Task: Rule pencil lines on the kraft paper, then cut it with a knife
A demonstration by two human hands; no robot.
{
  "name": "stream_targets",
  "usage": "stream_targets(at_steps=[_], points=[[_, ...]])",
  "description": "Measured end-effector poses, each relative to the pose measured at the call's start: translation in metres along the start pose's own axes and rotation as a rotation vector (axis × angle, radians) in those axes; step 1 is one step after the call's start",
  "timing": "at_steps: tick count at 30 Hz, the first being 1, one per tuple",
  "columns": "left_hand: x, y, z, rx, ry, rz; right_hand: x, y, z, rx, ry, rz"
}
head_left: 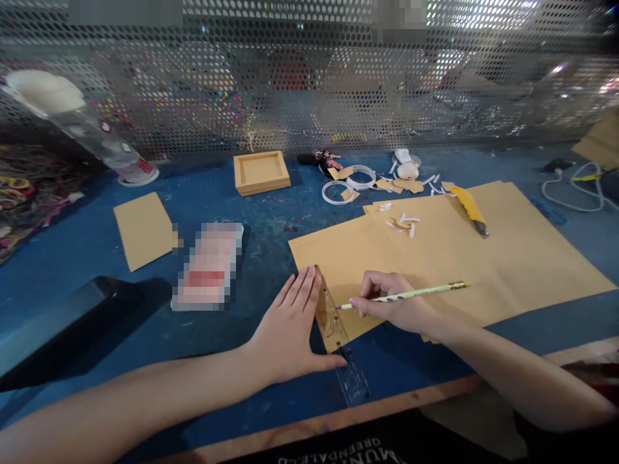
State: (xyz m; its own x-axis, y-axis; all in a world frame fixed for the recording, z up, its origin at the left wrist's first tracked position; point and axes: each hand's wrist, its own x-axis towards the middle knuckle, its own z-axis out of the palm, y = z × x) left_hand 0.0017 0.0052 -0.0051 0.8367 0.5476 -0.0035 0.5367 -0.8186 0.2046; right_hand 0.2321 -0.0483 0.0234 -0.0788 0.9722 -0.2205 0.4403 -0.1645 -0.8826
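A clear plastic ruler (333,322) lies across the left end of a tan sheet of kraft paper (333,248), its lower part reaching over the blue table. My left hand (290,325) rests flat on the ruler's left side, fingers stretched and thumb spread toward its lower portion. In my right hand (391,301) is a pale green pencil (420,292), pinched near its point. The pencil's tip meets the paper at the ruler's right edge. Faint lines show on the sheet near its upper side.
A yellow utility knife (470,209) and paper scraps (406,224) lie on the larger kraft sheets (522,251). Behind are tape rolls (338,192) and a wooden frame (262,173). Leftward are a blurred phone (207,267), a small tan card (145,232) and a clear bottle (106,142).
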Motion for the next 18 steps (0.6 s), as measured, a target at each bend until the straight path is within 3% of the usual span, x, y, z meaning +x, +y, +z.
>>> stream_targets(at_steps=[18], points=[[-0.0001,0.0004,0.0011,0.012,0.002,0.0,-0.0004,0.0007,-0.0006,0.023,-0.026,0.009]])
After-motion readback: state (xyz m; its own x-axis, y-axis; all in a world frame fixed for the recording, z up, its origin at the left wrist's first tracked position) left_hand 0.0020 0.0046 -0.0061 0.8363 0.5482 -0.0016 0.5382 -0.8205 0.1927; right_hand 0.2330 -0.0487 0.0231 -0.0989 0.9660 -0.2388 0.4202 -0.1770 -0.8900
